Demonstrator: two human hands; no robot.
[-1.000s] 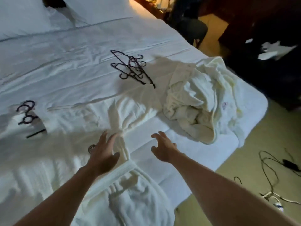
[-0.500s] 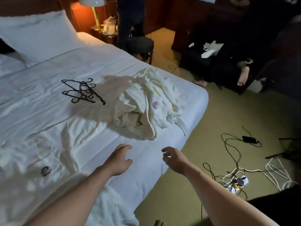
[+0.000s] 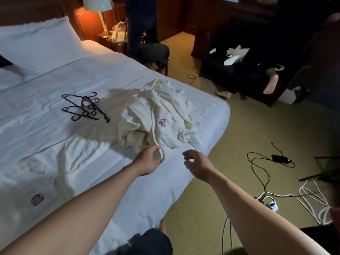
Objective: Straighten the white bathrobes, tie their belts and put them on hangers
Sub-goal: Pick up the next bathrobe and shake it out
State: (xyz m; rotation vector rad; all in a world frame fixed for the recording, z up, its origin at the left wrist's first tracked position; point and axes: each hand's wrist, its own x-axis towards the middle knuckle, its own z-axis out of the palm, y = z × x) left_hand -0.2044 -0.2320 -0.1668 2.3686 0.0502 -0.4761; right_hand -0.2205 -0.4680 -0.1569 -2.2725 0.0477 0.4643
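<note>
A crumpled white bathrobe point(image 3: 171, 107) with a red emblem lies in a heap near the bed's right edge. My left hand point(image 3: 148, 160) reaches to its near hem, fingers curled round the fabric edge. My right hand point(image 3: 197, 162) hovers just right of it above the mattress edge, fingers loosely curled and holding nothing. A second white bathrobe point(image 3: 42, 173) with a dark emblem lies spread flat on the bed at the lower left, under my left forearm. Several dark hangers point(image 3: 83, 107) lie in a pile on the sheet, left of the heap.
The white bed point(image 3: 77, 76) has a pillow point(image 3: 36, 45) at its head. A lamp point(image 3: 97, 4) and nightstand stand behind it, with a round stool point(image 3: 153, 50) beside. Cables and a power strip point(image 3: 270, 203) litter the carpet on the right. A person's bare feet point(image 3: 270, 85) show by a dark chair.
The view has swung right, from the flat robe to the crumpled one. Both hands have moved forward to the heap, and my left hand has taken hold of its near hem.
</note>
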